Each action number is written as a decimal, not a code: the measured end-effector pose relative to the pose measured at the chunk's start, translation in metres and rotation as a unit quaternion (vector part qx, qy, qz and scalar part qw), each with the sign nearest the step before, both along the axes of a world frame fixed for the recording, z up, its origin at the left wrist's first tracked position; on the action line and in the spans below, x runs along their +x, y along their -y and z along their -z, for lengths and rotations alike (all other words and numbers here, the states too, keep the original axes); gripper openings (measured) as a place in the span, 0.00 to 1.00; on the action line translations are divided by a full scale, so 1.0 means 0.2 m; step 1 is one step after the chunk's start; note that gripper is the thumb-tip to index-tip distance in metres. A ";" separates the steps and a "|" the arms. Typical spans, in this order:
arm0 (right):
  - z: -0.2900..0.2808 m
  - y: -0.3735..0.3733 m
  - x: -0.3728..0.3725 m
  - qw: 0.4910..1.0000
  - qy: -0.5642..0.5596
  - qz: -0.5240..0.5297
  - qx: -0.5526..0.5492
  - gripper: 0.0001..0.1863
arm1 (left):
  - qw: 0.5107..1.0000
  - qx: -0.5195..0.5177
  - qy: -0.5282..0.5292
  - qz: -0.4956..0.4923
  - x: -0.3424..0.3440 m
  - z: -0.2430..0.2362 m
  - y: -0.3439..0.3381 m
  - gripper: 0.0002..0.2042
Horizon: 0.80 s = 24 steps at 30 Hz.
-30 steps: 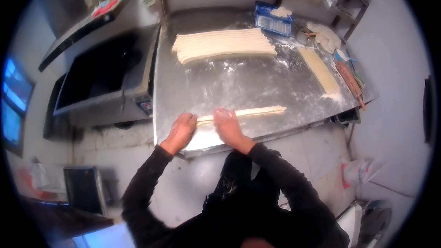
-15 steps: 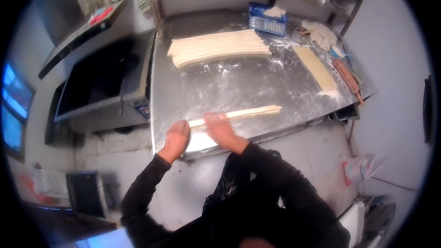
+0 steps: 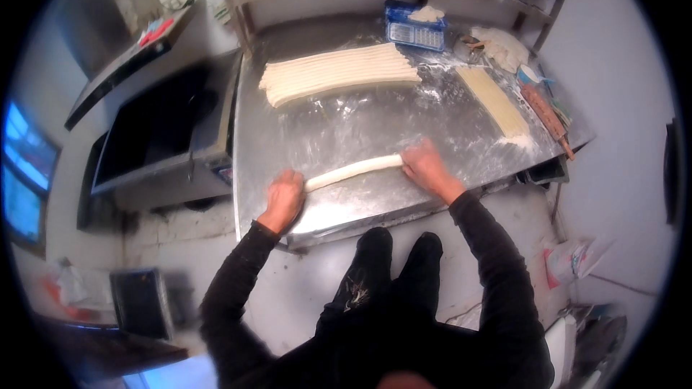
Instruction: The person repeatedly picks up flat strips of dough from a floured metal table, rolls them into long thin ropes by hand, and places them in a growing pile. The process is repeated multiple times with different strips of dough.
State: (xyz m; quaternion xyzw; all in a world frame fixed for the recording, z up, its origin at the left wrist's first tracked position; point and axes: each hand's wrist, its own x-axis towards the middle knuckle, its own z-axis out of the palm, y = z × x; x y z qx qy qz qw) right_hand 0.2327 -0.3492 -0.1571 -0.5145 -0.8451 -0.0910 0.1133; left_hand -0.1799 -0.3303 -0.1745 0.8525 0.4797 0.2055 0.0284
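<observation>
Between my hands a pale rope of dough (image 3: 353, 171) stretches over the near part of the floured metal table (image 3: 324, 133). My left hand (image 3: 286, 198) is closed round its left end. At the other end, my right hand (image 3: 427, 166) grips the dough with curled fingers. The rope bows slightly upward in the middle. Whether it touches the table along its length I cannot tell. Farther back lie several similar dough ropes (image 3: 339, 72), packed side by side in a slab. Both rope ends are hidden inside my hands.
To the right lie a flat strip of dough (image 3: 494, 101) and a wooden rolling pin (image 3: 548, 121). A blue scale (image 3: 416, 34) with a dough piece on it stands at the back, beside a pale cloth-like heap (image 3: 501, 50). A dark-topped metal unit (image 3: 155, 122) adjoins the table's left.
My right hand has slid rightward along the dough from near the left hand to its right end. The left hand stays at the left end.
</observation>
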 end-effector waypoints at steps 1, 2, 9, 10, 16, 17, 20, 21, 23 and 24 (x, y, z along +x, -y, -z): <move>0.03 0.02 0.02 0.999 -0.024 -0.023 0.005 0.14 | 1.000 -0.017 0.020 0.007 -0.02 0.02 0.01 0.10; 0.08 0.04 0.06 0.998 -0.046 -0.041 0.013 0.14 | 0.998 -0.047 0.035 0.016 -0.04 0.02 0.00 0.11; -0.01 -0.01 0.10 0.993 0.043 0.037 -0.105 0.14 | 0.994 -0.091 0.055 0.010 -0.20 -0.01 0.01 0.13; -0.03 -0.03 0.06 0.994 0.019 0.025 -0.109 0.14 | 0.995 -0.080 0.054 0.011 -0.22 -0.01 0.01 0.13; 0.11 -0.03 0.02 0.994 -0.068 0.009 -0.082 0.15 | 0.991 -0.070 0.108 0.021 -0.26 0.09 -0.03 0.12; 0.09 -0.03 0.08 0.995 -0.054 0.021 -0.086 0.16 | 0.990 -0.065 0.121 0.022 -0.27 0.10 -0.03 0.12; -0.01 0.00 0.04 0.987 -0.004 0.078 -0.140 0.17 | 0.989 -0.045 0.140 0.027 -0.29 0.11 -0.01 0.13; -0.04 -0.01 0.00 0.981 0.015 0.103 -0.161 0.17 | 0.989 -0.031 0.139 0.030 -0.28 0.06 0.00 0.13; 0.06 -0.03 -0.13 0.992 -0.090 -0.004 -0.086 0.18 | 0.988 -0.031 0.148 0.028 -0.29 0.04 0.00 0.13; 0.06 -0.06 -0.30 0.987 -0.121 -0.034 -0.101 0.19 | 0.987 -0.047 0.155 0.016 -0.32 0.07 0.01 0.13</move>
